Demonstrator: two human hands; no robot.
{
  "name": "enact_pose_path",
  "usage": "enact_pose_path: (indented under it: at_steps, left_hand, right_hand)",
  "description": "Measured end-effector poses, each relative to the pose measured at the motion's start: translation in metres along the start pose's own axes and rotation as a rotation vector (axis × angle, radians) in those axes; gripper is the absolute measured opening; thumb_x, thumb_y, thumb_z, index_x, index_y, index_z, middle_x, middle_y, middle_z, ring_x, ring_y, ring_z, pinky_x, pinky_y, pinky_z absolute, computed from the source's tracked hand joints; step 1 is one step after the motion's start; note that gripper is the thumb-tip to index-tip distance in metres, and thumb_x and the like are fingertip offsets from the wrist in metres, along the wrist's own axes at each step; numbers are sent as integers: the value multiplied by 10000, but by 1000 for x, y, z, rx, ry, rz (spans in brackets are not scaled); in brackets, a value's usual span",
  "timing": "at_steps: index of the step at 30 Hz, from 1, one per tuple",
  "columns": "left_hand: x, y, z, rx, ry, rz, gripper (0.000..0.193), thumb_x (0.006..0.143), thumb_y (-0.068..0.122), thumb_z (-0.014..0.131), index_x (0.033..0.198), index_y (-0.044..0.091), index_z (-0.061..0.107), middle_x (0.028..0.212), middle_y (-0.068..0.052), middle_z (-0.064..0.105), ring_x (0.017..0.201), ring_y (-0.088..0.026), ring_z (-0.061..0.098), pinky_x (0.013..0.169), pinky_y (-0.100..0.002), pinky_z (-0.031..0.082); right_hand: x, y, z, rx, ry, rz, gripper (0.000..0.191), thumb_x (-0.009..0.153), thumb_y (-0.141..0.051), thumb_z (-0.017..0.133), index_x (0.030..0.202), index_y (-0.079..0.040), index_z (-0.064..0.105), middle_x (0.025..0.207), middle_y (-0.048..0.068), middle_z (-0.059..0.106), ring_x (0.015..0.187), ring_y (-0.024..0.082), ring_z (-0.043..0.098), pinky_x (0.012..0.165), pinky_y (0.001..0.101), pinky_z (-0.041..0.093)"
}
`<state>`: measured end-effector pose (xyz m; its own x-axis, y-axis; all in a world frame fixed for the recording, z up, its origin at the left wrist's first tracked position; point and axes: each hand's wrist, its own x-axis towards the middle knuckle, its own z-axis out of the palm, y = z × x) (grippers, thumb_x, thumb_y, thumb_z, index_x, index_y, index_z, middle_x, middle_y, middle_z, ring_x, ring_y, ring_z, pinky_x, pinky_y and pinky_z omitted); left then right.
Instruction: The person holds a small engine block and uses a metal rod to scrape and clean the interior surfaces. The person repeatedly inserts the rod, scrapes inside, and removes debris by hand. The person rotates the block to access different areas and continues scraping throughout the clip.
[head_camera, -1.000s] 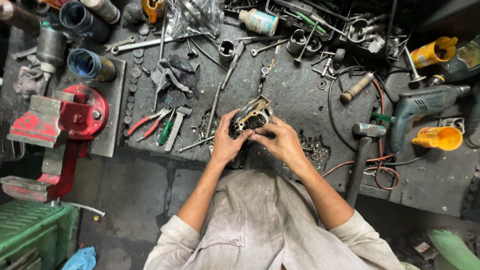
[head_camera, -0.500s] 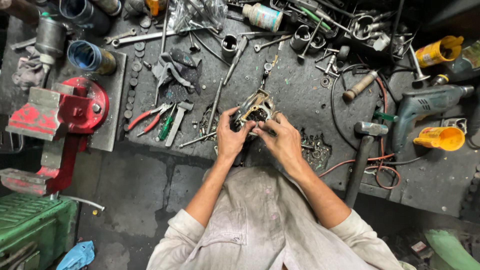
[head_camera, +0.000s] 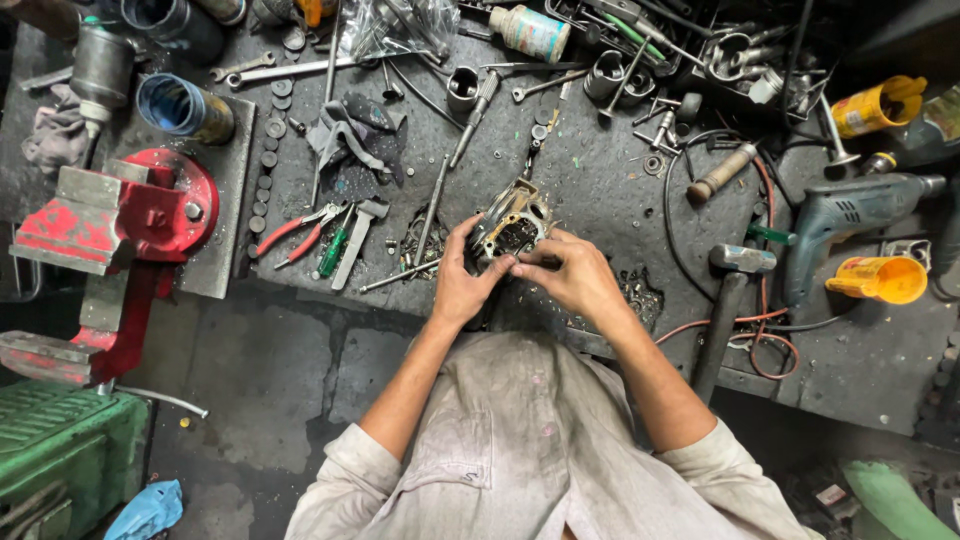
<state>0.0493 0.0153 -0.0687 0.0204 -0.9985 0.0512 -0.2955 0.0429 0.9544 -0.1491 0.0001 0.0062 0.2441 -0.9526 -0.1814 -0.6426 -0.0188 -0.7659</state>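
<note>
Oily dark bench (head_camera: 600, 190), tools everywhere, red vise (head_camera: 130, 215) bolted at its left edge. At the near edge, left hand (head_camera: 462, 285) and right hand (head_camera: 575, 280) both grip the engine part (head_camera: 512, 220), unchanged since before.

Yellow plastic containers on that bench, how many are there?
2 show. One yellow plastic container lies on its side at the bench's far right corner; the other yellow plastic container lies nearer, just below the blue-grey power drill. Clutter may hide more.
</note>
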Motion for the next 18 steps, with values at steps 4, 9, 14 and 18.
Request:
enact_pose_path:
  at_steps: [4,9,14,18]
  left_hand:
    - [0,3,2,36,33,10,759,848,407,856,1430,39,539,1390,-179,618,1311,-313,599,1109,-412,472]
    - [1,4,4,20,55,-66,733,833,417,864,1394,48,569,1351,-163,650,1279,-296,635,1095,-404,500]
    - [6,3,-4,4,-15,28,792,796,369,894,1407,15,535,1359,-195,614,1278,-326,598,1088,-410,465]
    - [7,5,0,32,57,-11,741,812,374,888,1384,26,569,1325,-171,641,1251,-305,626,1075,-392,488]
  right_hand:
    - [6,0,-1,-39,13,5,320,785,-354,852,937,-82,780,895,96,668,826,309,691,716,411,524]
    - [10,-1,0,-68,10,59,350,792,-377,861,930,-69,770,884,101,680,824,311,700,728,410,526]
    - [14,2,-7,-13,-96,53,347,774,-377,856,909,-70,767,917,87,727,855,287,727,737,393,544]
    - [18,-2,-8,-10,-33,30,360,795,-367,856,943,-54,758,951,100,718,862,301,719,736,400,539]
